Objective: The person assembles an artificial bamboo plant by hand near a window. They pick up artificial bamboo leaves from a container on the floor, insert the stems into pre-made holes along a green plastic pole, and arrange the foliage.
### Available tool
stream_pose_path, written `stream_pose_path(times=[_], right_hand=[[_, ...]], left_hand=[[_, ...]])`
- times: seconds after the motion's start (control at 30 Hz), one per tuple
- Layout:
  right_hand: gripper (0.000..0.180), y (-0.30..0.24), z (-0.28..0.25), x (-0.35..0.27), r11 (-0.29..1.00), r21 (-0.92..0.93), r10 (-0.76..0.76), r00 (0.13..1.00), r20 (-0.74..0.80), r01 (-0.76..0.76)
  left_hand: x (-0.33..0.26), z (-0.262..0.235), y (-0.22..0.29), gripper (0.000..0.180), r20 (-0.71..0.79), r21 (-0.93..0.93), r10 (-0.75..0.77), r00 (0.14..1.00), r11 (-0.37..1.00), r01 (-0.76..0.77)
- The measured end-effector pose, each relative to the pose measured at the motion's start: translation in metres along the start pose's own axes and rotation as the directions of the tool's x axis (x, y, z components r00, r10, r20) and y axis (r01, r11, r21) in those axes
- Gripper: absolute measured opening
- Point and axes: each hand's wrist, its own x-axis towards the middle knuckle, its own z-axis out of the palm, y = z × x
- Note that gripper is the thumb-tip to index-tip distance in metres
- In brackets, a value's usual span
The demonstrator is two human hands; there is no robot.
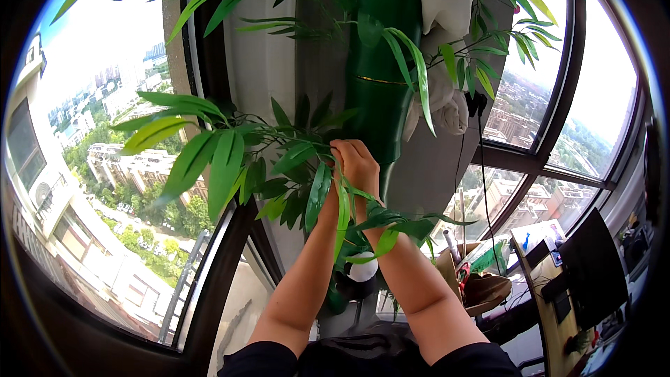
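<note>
A thick, glossy green bamboo trunk (380, 108), apparently artificial and banded with thin gold rings, stands in front of me. Both my arms reach up to its left side, where the hands meet. My right hand (361, 166) has its fingers curled round the stem end of a leafy bamboo branch (227, 157). Pressed against it, my left hand (336, 176) is closed at the same stem; leaves and the right hand cover most of its fingers. The branch spreads leftward, and some leaves hang over my wrists.
More leafy twigs (481, 49) stick out at the upper right. White cloth bundles (447, 101) hang behind the trunk. Tall windows (118, 167) flank both sides. At lower right stand a desk (551, 328) with a dark monitor (593, 269) and a cardboard box (450, 265); a black cable (484, 181) hangs nearby.
</note>
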Motion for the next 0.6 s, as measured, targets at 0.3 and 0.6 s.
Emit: stream_pose_path(times=[0.3,0.6], right_hand=[[0.058,-0.032,-0.002,-0.069,0.999,0.037,-0.033,0.996,0.084,0.03],[0.044,-0.052,-0.053,-0.105,0.978,0.159,-0.169,0.959,0.228,0.135]], left_hand=[[-0.041,-0.032,0.021,0.025,-0.212,-0.456,-0.166,0.963,0.888,0.053],[-0.038,-0.033,0.108,0.024,-0.504,-0.448,-0.319,0.803,0.891,0.072]])
